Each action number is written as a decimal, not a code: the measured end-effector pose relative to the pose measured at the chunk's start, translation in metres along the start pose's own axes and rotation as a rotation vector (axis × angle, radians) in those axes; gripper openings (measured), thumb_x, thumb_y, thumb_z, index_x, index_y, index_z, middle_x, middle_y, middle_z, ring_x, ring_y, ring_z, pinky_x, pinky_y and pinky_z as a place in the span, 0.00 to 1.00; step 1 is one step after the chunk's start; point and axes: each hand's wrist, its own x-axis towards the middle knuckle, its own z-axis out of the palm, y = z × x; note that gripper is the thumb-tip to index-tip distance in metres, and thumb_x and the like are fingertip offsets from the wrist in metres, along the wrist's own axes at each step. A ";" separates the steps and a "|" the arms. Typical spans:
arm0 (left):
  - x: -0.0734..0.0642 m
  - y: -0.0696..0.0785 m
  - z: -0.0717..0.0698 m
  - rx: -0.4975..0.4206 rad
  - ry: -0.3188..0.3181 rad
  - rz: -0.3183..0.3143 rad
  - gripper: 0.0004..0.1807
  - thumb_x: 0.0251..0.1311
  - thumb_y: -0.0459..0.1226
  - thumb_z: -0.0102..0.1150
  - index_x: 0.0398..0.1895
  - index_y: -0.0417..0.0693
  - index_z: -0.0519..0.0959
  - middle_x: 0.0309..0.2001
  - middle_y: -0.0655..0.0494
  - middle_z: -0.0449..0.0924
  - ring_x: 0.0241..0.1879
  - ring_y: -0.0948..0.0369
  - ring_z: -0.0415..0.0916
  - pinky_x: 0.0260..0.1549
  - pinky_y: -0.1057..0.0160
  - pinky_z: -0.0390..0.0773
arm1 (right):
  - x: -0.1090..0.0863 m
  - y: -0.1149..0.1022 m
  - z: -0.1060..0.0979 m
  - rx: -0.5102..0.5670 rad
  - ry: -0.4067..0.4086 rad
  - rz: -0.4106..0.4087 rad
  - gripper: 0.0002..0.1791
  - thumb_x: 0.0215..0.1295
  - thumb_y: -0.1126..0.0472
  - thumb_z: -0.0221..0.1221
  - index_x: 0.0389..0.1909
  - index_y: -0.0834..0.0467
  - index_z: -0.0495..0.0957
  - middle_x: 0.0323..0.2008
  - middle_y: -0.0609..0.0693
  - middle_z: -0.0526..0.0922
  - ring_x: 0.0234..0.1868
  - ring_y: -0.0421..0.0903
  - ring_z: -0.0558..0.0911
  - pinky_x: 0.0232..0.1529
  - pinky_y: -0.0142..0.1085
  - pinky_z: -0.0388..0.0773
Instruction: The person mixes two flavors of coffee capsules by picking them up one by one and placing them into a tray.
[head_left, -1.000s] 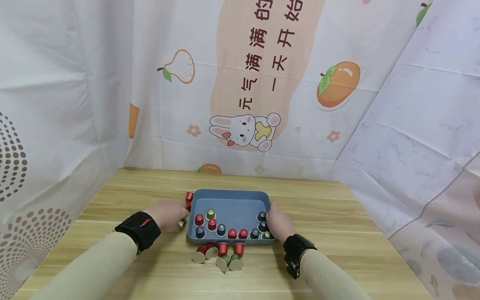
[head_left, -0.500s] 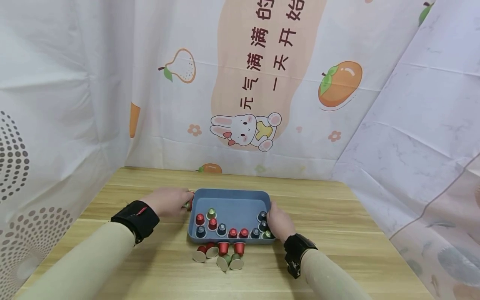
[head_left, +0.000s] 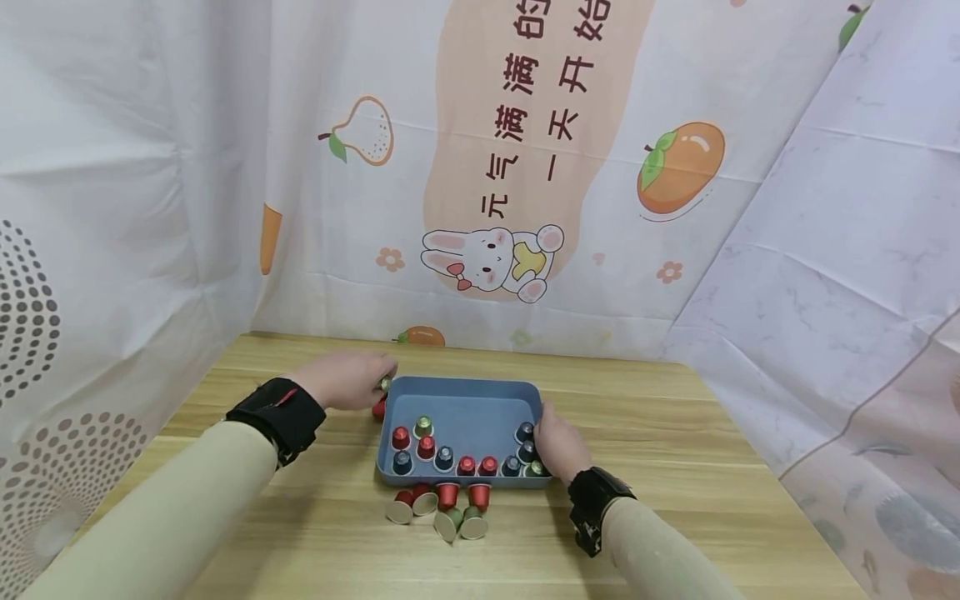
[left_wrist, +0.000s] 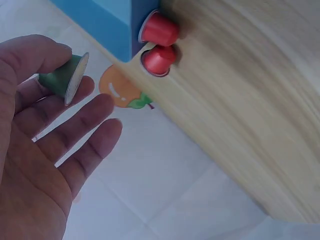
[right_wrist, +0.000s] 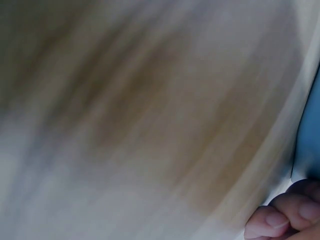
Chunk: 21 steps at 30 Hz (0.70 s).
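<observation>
The left hand (head_left: 348,380) moves farther out, pinching a green, pale-lidded capsule (left_wrist: 59,79) outside the blue rectangular tray's (head_left: 468,410) far-left corner; the right hand (head_left: 559,443) grips its side.

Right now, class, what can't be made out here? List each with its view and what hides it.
Head: much of the green capsule, hidden by the left grip.
Head: part of the right wall of the blue tray, behind the right grip.
Right wrist: most of the tray, beyond the right edge.
Right wrist: grain of the wooden table, blurred.
</observation>
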 end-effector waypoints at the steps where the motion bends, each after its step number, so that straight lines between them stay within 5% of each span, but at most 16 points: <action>1: 0.001 0.000 -0.002 0.012 0.010 0.010 0.06 0.62 0.34 0.66 0.39 0.46 0.78 0.32 0.58 0.75 0.31 0.61 0.71 0.37 0.58 0.79 | 0.000 0.000 0.000 0.000 0.003 -0.002 0.10 0.74 0.67 0.49 0.49 0.69 0.67 0.19 0.59 0.76 0.19 0.58 0.80 0.23 0.52 0.75; 10: 0.009 0.005 -0.012 0.090 0.089 0.035 0.09 0.60 0.38 0.70 0.38 0.49 0.79 0.35 0.57 0.73 0.36 0.58 0.70 0.39 0.59 0.78 | -0.001 -0.002 -0.002 0.008 0.008 -0.003 0.08 0.73 0.67 0.49 0.47 0.69 0.67 0.19 0.59 0.77 0.20 0.59 0.80 0.23 0.52 0.76; 21: 0.025 0.010 -0.009 0.000 0.017 0.014 0.07 0.62 0.37 0.68 0.40 0.50 0.80 0.34 0.59 0.77 0.34 0.61 0.73 0.39 0.60 0.79 | -0.001 -0.003 -0.004 0.004 -0.004 0.008 0.08 0.73 0.67 0.50 0.47 0.68 0.67 0.20 0.60 0.78 0.21 0.60 0.81 0.25 0.53 0.76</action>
